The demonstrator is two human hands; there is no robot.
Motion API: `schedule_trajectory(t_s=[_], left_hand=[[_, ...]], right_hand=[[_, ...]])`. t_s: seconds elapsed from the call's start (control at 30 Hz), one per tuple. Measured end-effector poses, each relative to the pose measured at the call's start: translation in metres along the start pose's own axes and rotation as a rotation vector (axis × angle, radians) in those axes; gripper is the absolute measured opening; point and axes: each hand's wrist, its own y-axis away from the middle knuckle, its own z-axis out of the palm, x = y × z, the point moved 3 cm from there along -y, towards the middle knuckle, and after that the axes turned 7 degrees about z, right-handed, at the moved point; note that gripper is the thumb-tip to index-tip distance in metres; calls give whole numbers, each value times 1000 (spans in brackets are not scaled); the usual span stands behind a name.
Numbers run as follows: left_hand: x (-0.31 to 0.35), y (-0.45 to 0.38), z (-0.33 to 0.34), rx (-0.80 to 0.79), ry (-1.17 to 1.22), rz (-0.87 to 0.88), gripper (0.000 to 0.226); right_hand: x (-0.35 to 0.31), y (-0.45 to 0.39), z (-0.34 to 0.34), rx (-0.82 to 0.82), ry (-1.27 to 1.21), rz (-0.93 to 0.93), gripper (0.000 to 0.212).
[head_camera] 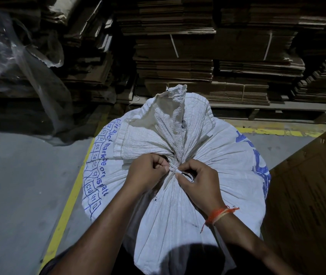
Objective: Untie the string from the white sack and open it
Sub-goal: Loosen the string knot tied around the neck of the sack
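White sack (178,195) upright on the floor, neck still gathered; left hand (148,173) at 9 o'clock and right hand (196,181) at 3 o'clock pinch the string (175,171) knot, untying unfinished, opening pending.

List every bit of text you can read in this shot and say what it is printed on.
"C5", "C6", "C10": blue boxed codes down the left side of the white sack; the other boxes are too warped to read.
"mark": part of the blue wording beside the boxes; the rest is distorted by folds.
Large blue print on the sack's right side: unreadable.
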Motion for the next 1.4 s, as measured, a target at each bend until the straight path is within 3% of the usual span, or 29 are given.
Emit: schedule_trajectory(t_s=[0.37,0.6,1.13,1.23,1.4], left_hand=[[0,0,9,-11,56,-12,6],[4,4,-4,61,-12,-13,8],[10,5,7,0,53,18,10],[14,11,8,-80,147,12,28],[18,15,4,-45,-42,140,26]], right_hand=[[1,0,0,4,6,-8,14],[-1,0,0,5,17,-17,12],[-1,-1,0,-12,29,-16,14],[-5,-2,-3,-44,34,-23,14],[-14,2,-12,2,173,-82,21]])
